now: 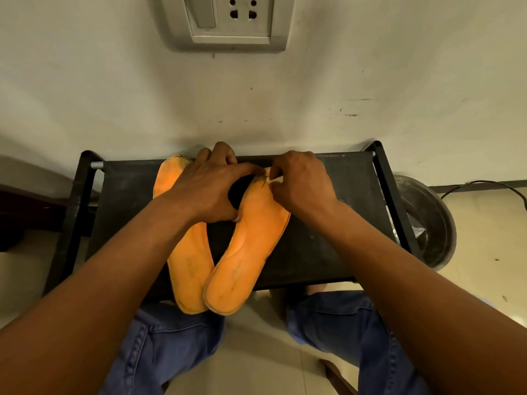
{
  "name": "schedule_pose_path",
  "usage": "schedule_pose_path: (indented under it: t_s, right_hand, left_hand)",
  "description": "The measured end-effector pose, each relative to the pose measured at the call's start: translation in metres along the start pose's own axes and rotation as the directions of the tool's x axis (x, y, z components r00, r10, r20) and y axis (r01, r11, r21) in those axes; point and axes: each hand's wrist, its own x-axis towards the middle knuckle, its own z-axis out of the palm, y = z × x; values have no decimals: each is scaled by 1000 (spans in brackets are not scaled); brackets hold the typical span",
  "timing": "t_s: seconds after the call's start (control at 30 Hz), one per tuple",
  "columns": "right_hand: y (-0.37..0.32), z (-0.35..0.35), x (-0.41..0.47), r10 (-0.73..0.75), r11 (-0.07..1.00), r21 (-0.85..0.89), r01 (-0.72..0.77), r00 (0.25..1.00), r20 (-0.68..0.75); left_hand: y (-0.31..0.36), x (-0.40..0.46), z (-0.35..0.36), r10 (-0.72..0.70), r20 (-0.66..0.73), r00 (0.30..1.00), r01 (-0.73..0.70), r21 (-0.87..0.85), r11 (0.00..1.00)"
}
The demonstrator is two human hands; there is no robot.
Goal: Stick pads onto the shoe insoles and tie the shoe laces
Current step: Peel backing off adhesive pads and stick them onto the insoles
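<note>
Two orange insoles are laid side by side on a black fabric-topped stand (pixel 328 223), heels hanging over the near edge, just touching each other there. The left insole (pixel 189 269) is partly covered by the left forearm; the right insole (pixel 248 246) is angled with its toe toward the far edge. The left hand (pixel 205 189) is spread across both insoles, index finger stretched out to the toe of the right one, thumb pressed on its inner edge – fingers extended, nothing gripped. At that toe a small pale pad (pixel 275 179) is pinched between thumb and curled fingers of the right hand (pixel 302 183); whether the pad is already touching the insole cannot be told. Blue jeans (pixel 342 317) are seen below, a metal bowl (pixel 433 223) sits right of the stand, and a wall socket (pixel 228 19) is mounted above
</note>
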Motion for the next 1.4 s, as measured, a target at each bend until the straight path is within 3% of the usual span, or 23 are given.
schedule_pose_path:
  t_s: [0.17, 0.43, 0.6, 0.7, 0.93, 1.1, 1.2, 1.27, 1.4]
  right_hand:
    - [-5, 7, -1, 10, 998, 67, -9, 1000, -25]
    - [-26, 22, -12, -178, 981, 98, 166, 977, 119]
    - [-12, 18, 0, -29, 999, 17, 30, 999, -18]
    - [-5, 12, 8, 41, 995, 92, -38, 999, -34]
    - [-27, 21, -4, -219, 971, 133, 197, 959, 179]
    - [-18, 25, 2, -97, 995, -21, 96, 994, -56]
    - [-10, 23, 6, -24, 1000, 2, 24, 993, -118]
    - [-13, 21, 6, -52, 995, 76, 57, 997, -62]
    - [-28, 20, 0, -204, 972, 152, 177, 961, 185]
  left_hand:
    - [2, 2, 1, -4, 16, 1000, 4, -32, 999]
    - [1, 5, 3, -41, 43, 998, 45, -92, 995]
    - [1, 5, 3, -48, 54, 997, 52, -80, 995]
    - [0, 5, 4, -44, 50, 998, 48, -85, 995]
    - [-3, 6, 4, -38, 41, 998, 43, -112, 993]
    - [-2, 6, 5, -43, 39, 998, 47, -88, 995]
    - [-2, 6, 4, -43, 36, 998, 46, -97, 994]
    - [-3, 6, 4, -49, 26, 998, 52, -111, 992]
    - [-4, 8, 6, -51, 17, 999, 53, -122, 991]
